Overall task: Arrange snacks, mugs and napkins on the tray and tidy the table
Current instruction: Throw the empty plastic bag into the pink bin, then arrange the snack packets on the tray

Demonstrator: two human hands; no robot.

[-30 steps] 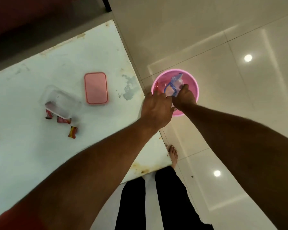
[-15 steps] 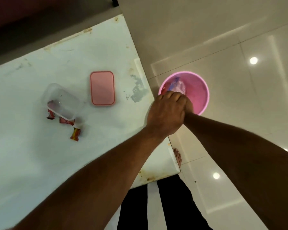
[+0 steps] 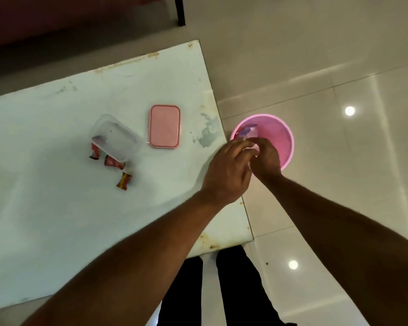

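Note:
My left hand (image 3: pixel 229 170) and my right hand (image 3: pixel 267 158) meet above the near left rim of a pink bin (image 3: pixel 289 142) that stands on the floor beside the table. My left fingers are loosely apart and touch the right fingers. My right fingers curl downward and are partly hidden. A clear and blue wrapper (image 3: pixel 247 132) lies inside the bin. On the white table (image 3: pixel 57 220) a clear plastic container (image 3: pixel 114 137) lies tilted, with three red snack packets (image 3: pixel 113 162) at its near side. A pink lid (image 3: pixel 164 125) lies flat to its right.
The table's right edge runs just left of the bin, with worn patches (image 3: pixel 206 135) near it. My legs in black trousers (image 3: pixel 224 290) stand at the table's near corner. A dark furniture leg (image 3: pixel 180 10) is at the top. Glossy tiled floor (image 3: pixel 339 67) lies to the right.
The wrapper that my right hand held over the bin now lies inside it. My left hand has opened its fingers, and both hands stay together over the rim.

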